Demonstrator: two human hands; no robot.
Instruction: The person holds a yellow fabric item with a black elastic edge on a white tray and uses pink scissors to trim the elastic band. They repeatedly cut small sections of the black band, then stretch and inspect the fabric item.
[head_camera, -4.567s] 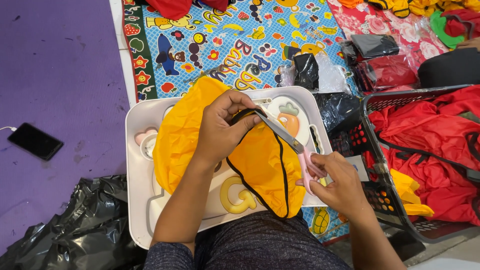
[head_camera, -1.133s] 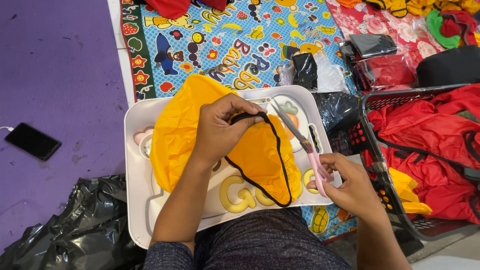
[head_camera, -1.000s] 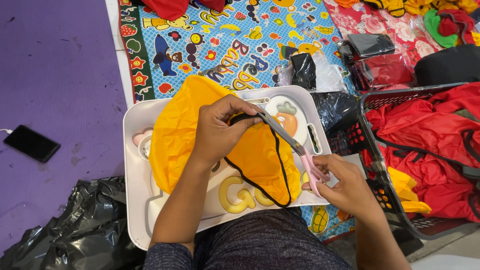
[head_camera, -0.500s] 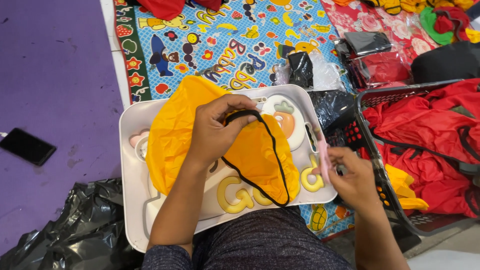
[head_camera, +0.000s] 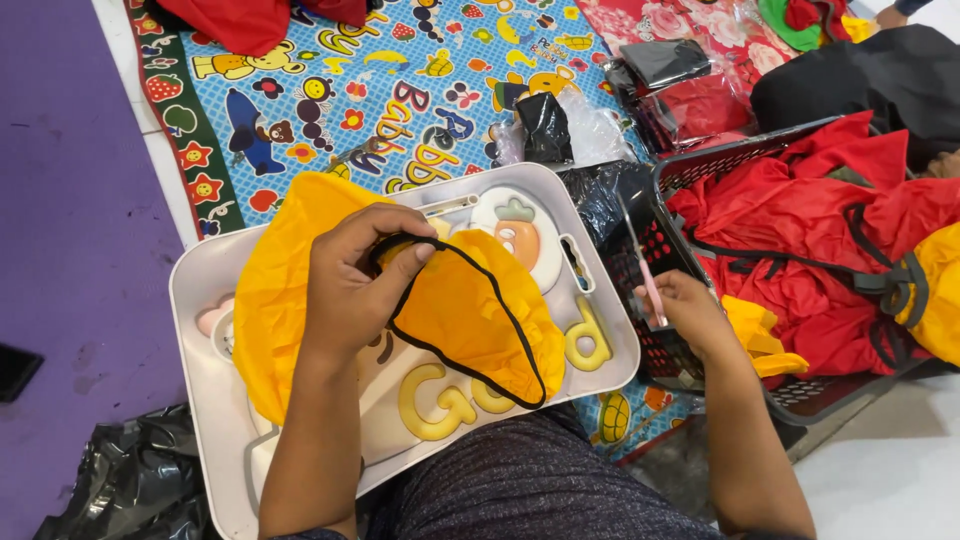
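Left hand (head_camera: 350, 285): closed over a yellow cloth piece (head_camera: 450, 310), its black-edged rim pinched between thumb and fingers.
Right hand (head_camera: 690, 315): closed around a pair of scissors (head_camera: 645, 270) with pink handles, held at the edge of the basket, clear of the cloth; it cannot be told whether the blades are parted.
Yellow cloth piece: spread across the white tray (head_camera: 200, 380), a black trim (head_camera: 480, 310) looping along its edge; most of the tray's left and middle is covered by it.
White tray: rested on the person's lap, with yellow raised letters (head_camera: 435, 400) seen near the front edge and a carrot picture (head_camera: 518, 235) near the far corner.
Black plastic bag (head_camera: 130, 485): crumpled on the floor, just beside the tray's near left corner.
Black basket (head_camera: 700, 230): set just right of the tray, filled with red fabric (head_camera: 800, 240) and some yellow fabric (head_camera: 935, 290).
Patterned mat (head_camera: 400, 90): laid on the floor beyond the tray, blue with cartoon animals, fruit and letters.
Purple mat (head_camera: 70, 180): spread to the left of the patterned one.
Packets (head_camera: 680, 85): dark and red wrapped bundles lying farther off, beyond the basket.
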